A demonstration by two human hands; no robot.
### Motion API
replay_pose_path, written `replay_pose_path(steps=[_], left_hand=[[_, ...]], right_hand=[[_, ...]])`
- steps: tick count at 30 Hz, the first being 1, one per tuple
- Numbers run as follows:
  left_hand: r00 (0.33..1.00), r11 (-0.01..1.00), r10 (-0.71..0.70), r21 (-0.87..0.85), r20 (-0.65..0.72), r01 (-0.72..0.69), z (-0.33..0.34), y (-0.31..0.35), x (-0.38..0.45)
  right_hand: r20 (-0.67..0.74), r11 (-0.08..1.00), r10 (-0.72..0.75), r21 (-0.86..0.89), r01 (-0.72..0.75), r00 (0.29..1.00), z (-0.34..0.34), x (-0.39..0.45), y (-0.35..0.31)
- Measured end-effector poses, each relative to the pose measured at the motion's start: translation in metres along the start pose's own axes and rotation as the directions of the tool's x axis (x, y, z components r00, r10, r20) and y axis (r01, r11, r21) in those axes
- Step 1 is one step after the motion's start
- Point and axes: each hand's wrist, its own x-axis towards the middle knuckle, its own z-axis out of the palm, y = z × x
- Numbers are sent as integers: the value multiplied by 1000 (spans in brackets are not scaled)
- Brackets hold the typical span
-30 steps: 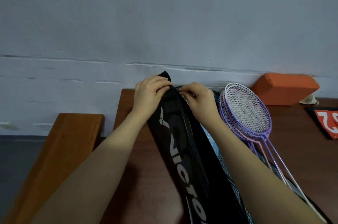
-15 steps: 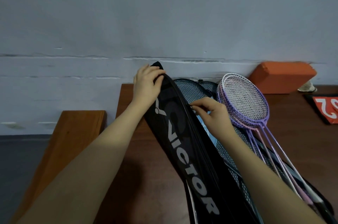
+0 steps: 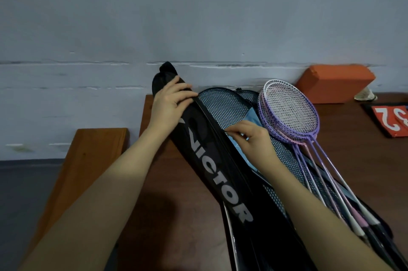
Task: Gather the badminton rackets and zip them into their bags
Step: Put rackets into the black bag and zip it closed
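A black racket bag (image 3: pixel 220 173) printed VICTOR lies lengthwise on the dark wooden table (image 3: pixel 176 215). My left hand (image 3: pixel 170 105) grips the bag's top end. My right hand (image 3: pixel 249 138) pinches the zipper pull on the bag's right edge, below the head end. Beside it lies a black mesh racket cover (image 3: pixel 223 107) with a light blue lining. Several purple and pink rackets (image 3: pixel 289 113) rest on the covers to the right, their handles pointing toward me.
An orange foam block (image 3: pixel 335 82) stands against the wall at the back right, with a shuttlecock (image 3: pixel 365 95) beside it. A red card with white numbers (image 3: pixel 390 120) lies at the right edge. A wooden bench (image 3: pixel 88 160) sits lower on the left.
My right hand has drawn the zipper pull down the bag's edge from the head end toward me. The mesh cover behind it has come into view. My left hand kept its grip.
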Motion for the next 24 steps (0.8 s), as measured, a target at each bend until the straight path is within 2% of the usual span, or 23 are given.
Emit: replay_pose_path(steps=[3,5,10,12,14,15,18,22,24], left_hand=[[1000,999,-1,34,7,1,-1,-4,3],[1000,998,-18,54,14,17,1,-1,3],[999,985,-45,167,4,44,4,14,-2],[990,961,71,257,120,-100,6,24,-12],[934,918,199,278,298,-284,16,37,-33],[912,903,218,281,348,-324,22,43,-45],[940,917,190,291,282,-273,28,46,-62],[959,939,217,230,184,-256,26,40,-51],[971,950,179,230,156,-212,28,36,-47]], right_hand=[[30,997,63,49,-64,998,-4,-14,7],[64,997,76,13,-77,995,-8,-17,10],[119,987,-20,-155,39,993,-14,-23,10],[62,989,-51,-137,59,997,-12,-23,8],[3,992,-59,-110,59,998,-9,-24,7],[-14,994,-58,-97,57,998,-6,-24,6],[-27,997,-49,-68,47,998,-1,-27,6],[-13,994,-40,-107,38,999,-3,-31,10],[1,991,-22,-129,22,1000,-6,-39,15]])
